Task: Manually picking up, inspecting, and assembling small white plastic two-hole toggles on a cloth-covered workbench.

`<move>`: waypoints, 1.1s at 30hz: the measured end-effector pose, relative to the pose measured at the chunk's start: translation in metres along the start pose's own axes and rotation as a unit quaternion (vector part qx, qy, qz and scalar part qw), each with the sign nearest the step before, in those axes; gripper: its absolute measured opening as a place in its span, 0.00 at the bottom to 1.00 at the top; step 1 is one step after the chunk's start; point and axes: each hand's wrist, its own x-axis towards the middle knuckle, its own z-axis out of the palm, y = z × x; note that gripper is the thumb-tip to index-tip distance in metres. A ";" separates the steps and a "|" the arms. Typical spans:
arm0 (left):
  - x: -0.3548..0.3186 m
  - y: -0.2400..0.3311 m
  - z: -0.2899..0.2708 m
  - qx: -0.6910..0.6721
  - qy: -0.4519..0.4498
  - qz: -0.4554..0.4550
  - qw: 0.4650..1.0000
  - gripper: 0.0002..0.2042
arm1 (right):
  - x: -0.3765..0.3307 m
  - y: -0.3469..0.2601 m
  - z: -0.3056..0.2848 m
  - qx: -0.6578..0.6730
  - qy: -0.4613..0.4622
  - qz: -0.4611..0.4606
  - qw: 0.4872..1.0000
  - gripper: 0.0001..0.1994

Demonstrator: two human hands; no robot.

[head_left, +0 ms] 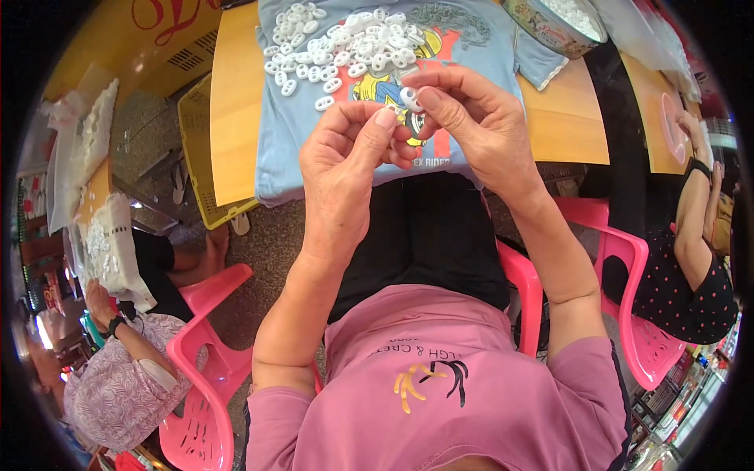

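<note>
My right hand (474, 118) pinches a small white oval plastic piece with holes (409, 99) between thumb and fingers. Close beside it, my left hand (351, 145) has its thumb pressed against the bent forefinger; a bit of white shows at the tip, too small to name. Both hands are raised over a light blue printed T-shirt (294, 149) spread on the table. Beyond them a loose pile of the same white plastic pieces (361, 41) lies on the cloth. To its right is a heap of thin grey pieces (454, 20), too fine to make out.
A round container (542, 27) of white pieces stands at the far right of the wooden table (236, 118). A yellow crate (200, 157) is at its left. People sit on both sides, near pink plastic chairs (206, 377); one handles white pieces on a cloth.
</note>
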 end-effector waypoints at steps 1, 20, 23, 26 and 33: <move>0.000 0.000 0.001 -0.001 0.001 -0.003 1.000 0.07 | 0.000 -0.001 0.000 -0.002 0.003 -0.001 1.000 0.11; 0.001 -0.006 0.006 -0.012 0.007 0.010 1.000 0.08 | -0.005 0.004 0.009 -0.162 0.031 -0.086 0.983 0.09; 0.001 -0.008 0.009 -0.024 0.020 0.016 0.999 0.08 | -0.007 0.004 0.011 -0.149 0.037 -0.093 0.984 0.09; 0.001 -0.013 0.010 -0.034 0.024 0.028 0.999 0.07 | -0.010 0.006 0.016 -0.094 0.059 -0.068 0.992 0.09; 0.004 -0.018 0.011 -0.038 0.039 0.024 0.998 0.08 | -0.011 0.010 0.017 -0.042 0.069 0.001 0.997 0.09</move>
